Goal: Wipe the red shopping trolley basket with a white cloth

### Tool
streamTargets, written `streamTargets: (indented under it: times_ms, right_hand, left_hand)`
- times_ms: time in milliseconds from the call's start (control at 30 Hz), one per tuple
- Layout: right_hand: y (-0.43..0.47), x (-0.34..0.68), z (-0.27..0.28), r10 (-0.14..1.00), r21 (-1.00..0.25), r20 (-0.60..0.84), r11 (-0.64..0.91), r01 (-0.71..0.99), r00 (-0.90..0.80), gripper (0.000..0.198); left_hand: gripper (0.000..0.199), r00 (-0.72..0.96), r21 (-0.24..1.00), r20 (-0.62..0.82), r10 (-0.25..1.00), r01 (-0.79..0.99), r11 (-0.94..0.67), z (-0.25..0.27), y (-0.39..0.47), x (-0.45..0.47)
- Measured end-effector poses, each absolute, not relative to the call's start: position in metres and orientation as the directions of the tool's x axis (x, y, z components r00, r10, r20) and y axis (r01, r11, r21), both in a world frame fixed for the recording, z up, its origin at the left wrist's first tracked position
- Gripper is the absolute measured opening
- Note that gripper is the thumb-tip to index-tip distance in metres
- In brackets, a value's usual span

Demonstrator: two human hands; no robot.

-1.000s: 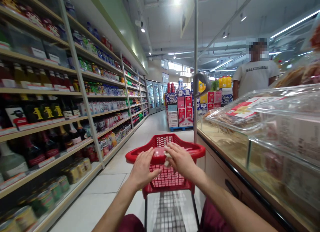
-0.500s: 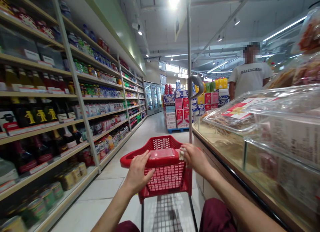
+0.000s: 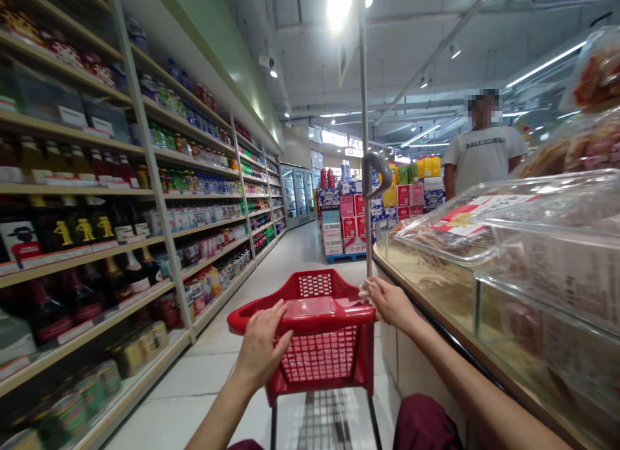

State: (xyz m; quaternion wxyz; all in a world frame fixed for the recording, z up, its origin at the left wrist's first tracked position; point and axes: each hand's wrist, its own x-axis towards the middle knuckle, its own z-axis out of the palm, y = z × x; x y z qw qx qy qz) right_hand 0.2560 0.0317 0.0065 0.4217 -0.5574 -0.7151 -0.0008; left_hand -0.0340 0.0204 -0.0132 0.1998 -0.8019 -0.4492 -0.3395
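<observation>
Red plastic shopping-cart handle (image 3: 312, 313) lies under the loosely open left hand (image 3: 260, 343). At its right end, the right hand (image 3: 391, 303) pinches a crumpled whitish wad (image 3: 369, 291) — how much is done cannot be told.

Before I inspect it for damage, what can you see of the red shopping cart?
The glossy, seemingly plastic red cart stands upright on pale floor tiles, handle nearest. Below it are a mesh panel and dark legs. The left hand rests on the handle; the right hand holds a pale wad at its right end.
</observation>
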Motion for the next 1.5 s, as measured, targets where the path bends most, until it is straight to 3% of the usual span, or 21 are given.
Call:
streamTargets:
  times_ms: [67, 200, 267, 333, 500, 700, 767, 900, 967, 1067, 1133, 1333, 1433, 1500]
  right_hand:
    - [0.027, 0.244, 0.000, 0.724, -0.406, 0.688, 0.451, 0.795, -0.059, 0.029]
    - [0.013, 0.197, -0.016, 0.451, -0.166, 0.872, 0.636, 0.754, -0.189, 0.035]
    - [0.014, 0.193, -0.018, 0.410, -0.116, 0.886, 0.649, 0.752, -0.217, 0.036]
    - [0.022, 0.210, -0.016, 0.446, -0.130, 0.871, 0.616, 0.777, -0.208, 0.034]
    - [0.038, 0.252, -0.011, 0.534, -0.341, 0.843, 0.439, 0.831, 0.064, 0.027]
    - [0.023, 0.206, -0.024, 0.406, -0.147, 0.892, 0.673, 0.725, -0.196, 0.035]
    - [0.026, 0.214, -0.023, 0.444, -0.166, 0.875, 0.650, 0.741, -0.193, 0.034]
    - [0.036, 0.237, -0.016, 0.555, -0.302, 0.832, 0.483, 0.822, -0.021, 0.030]
    - [0.034, 0.227, -0.015, 0.526, -0.290, 0.850, 0.514, 0.807, -0.030, 0.031]
    - [0.026, 0.198, -0.017, 0.432, -0.167, 0.883, 0.659, 0.734, -0.186, 0.034]
    - [0.026, 0.189, -0.016, 0.444, -0.161, 0.867, 0.681, 0.714, -0.228, 0.034]
    - [0.055, 0.236, -0.002, 0.662, -0.399, 0.749, 0.484, 0.779, -0.028, 0.031]
    - [0.058, 0.236, -0.001, 0.644, -0.412, 0.765, 0.463, 0.785, 0.022, 0.031]
    - [0.049, 0.215, -0.004, 0.575, -0.341, 0.817, 0.549, 0.763, -0.049, 0.030]
  left_hand:
    - [0.040, 0.348, -0.011, 0.732, 0.586, 0.866, -0.500, -0.014, 0.022, -0.032]
    - [0.040, 0.338, -0.012, 0.733, 0.590, 0.874, -0.486, -0.016, 0.024, -0.028]
    - [0.039, 0.339, -0.015, 0.732, 0.591, 0.876, -0.483, -0.015, 0.025, -0.027]
    - [0.039, 0.339, -0.019, 0.733, 0.590, 0.876, -0.481, -0.014, 0.024, -0.025]
    - [0.039, 0.309, -0.014, 0.754, 0.579, 0.889, -0.457, -0.015, 0.018, -0.012]
    - [0.040, 0.278, -0.013, 0.753, 0.596, 0.912, -0.409, -0.016, 0.014, 0.001]
    - [0.040, 0.279, -0.021, 0.752, 0.597, 0.916, -0.401, -0.016, 0.012, 0.002]
    - [0.039, 0.261, -0.030, 0.772, 0.580, 0.926, -0.377, -0.017, 0.009, 0.009]
    - [0.040, 0.249, -0.034, 0.782, 0.572, 0.932, -0.360, -0.018, 0.008, 0.015]
    - [0.040, 0.238, -0.042, 0.790, 0.566, 0.940, -0.337, -0.019, 0.005, 0.026]
    - [0.041, 0.235, -0.044, 0.780, 0.580, 0.945, -0.323, -0.018, 0.003, 0.030]
    - [0.046, 0.200, 0.017, 0.676, 0.709, 0.958, -0.287, -0.004, -0.006, 0.001]
    - [0.035, 0.146, 0.063, 0.621, 0.770, 0.970, -0.234, 0.004, -0.007, -0.011]
    - [0.030, 0.150, 0.070, 0.599, 0.787, 0.969, -0.238, 0.006, -0.006, -0.007]
